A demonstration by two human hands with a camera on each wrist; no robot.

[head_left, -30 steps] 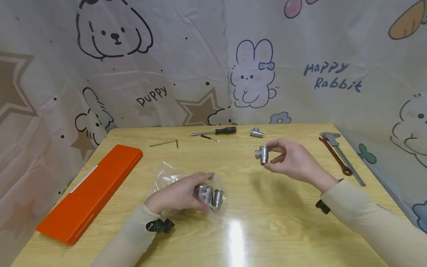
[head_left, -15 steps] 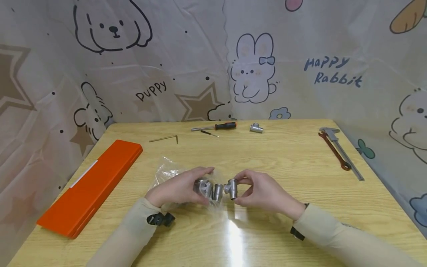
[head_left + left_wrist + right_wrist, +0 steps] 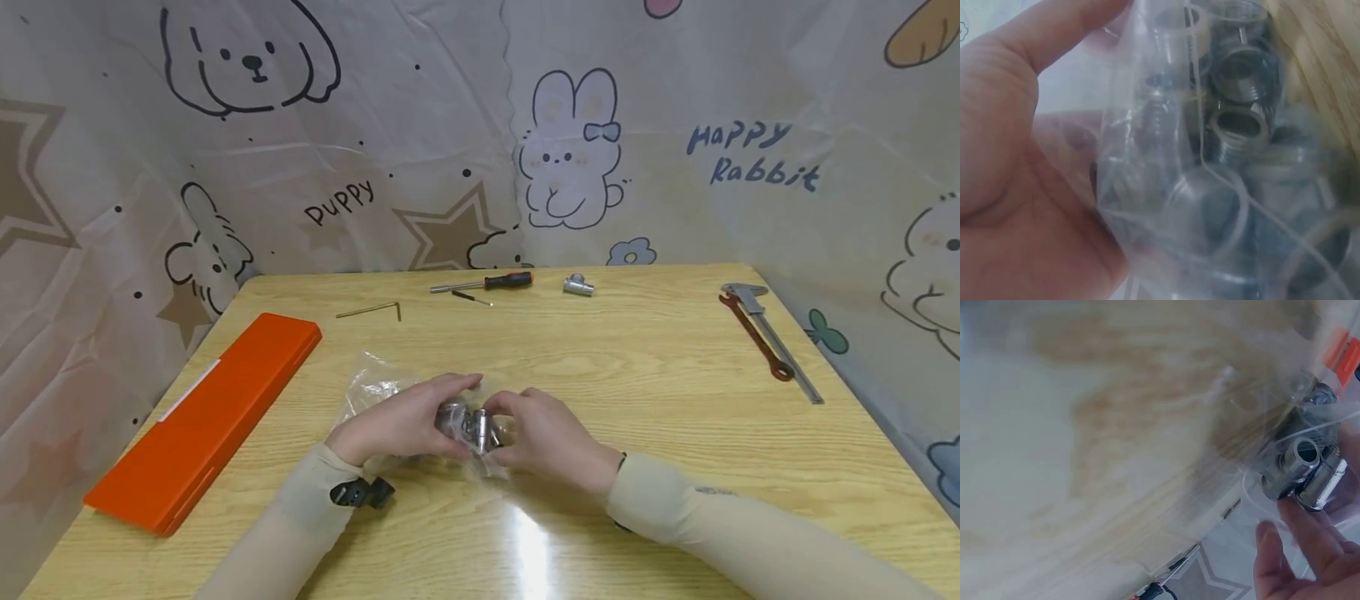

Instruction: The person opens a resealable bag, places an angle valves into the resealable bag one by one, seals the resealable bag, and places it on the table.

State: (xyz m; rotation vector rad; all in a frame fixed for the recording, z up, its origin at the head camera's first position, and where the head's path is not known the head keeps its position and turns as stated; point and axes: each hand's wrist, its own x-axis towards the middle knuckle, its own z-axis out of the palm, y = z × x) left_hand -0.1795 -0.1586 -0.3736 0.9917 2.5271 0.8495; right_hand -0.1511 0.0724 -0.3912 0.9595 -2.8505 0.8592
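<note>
A clear plastic bag [image 3: 372,385] with several shiny metal pipe fittings lies near the middle of the table. My left hand [image 3: 408,417] holds its mouth, thumb and fingers curved around the plastic. In the left wrist view, the palm [image 3: 1022,206] lies against the bag, with threaded fittings [image 3: 1238,128] showing through it. My right hand [image 3: 551,437] reaches in at the mouth, finger and thumb at the two ends of a tee fitting [image 3: 482,431]. In the right wrist view, a fingertip [image 3: 1291,509] touches fittings inside the bag.
An orange case [image 3: 210,421] lies on the left. Along the back are a hex key [image 3: 371,311], a screwdriver [image 3: 487,283], a small thin tool [image 3: 472,297] and another tee fitting [image 3: 578,285]. A reddish wrench [image 3: 756,337] and a caliper [image 3: 780,350] lie on the right.
My right hand has carried the tee fitting from the right, down and leftward, into the bag's mouth. My left hand has stayed in place, holding the bag.
</note>
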